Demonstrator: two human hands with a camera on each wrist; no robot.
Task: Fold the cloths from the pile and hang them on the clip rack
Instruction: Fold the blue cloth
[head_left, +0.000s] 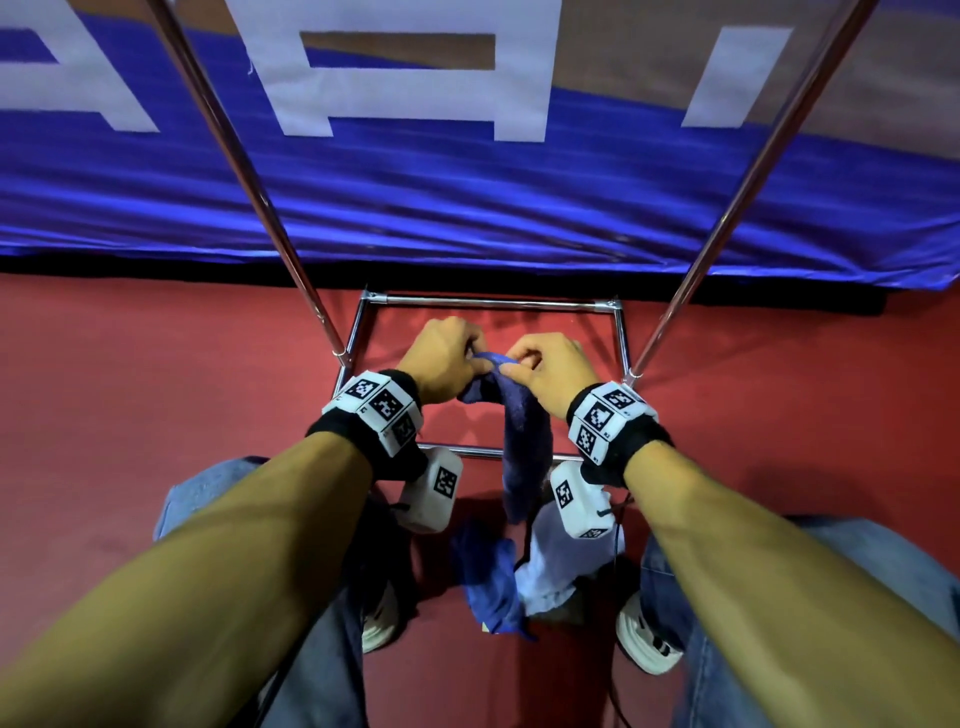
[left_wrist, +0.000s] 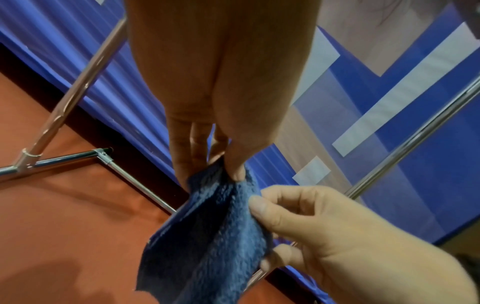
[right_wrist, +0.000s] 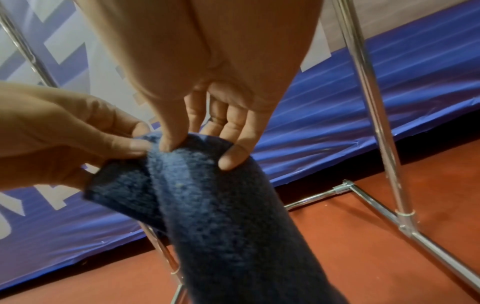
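Our forearms reach down to where our left hand (head_left: 447, 358) and right hand (head_left: 545, 371) both pinch the top edge of a dark blue cloth (head_left: 524, 441), letting it hang to straighten for folding, above the pile (head_left: 519, 577); the rack (head_left: 493, 302) shows no clips.

Both forearms extended forward and down, converging at centre. Wrists banded, tag-marked camera blocks strapped on each. Left hand (head_left: 444, 358) knuckles up, fingers curled, thumb and fingertips pinching top edge of dark blue cloth (head_left: 524, 441). Right hand (head_left: 549, 369) close beside left, nearly touching, thumb and index pinching same edge; remaining fingers (right_wrist: 233, 131) curled over fabric. Legs apart below arms, feet planted either side.
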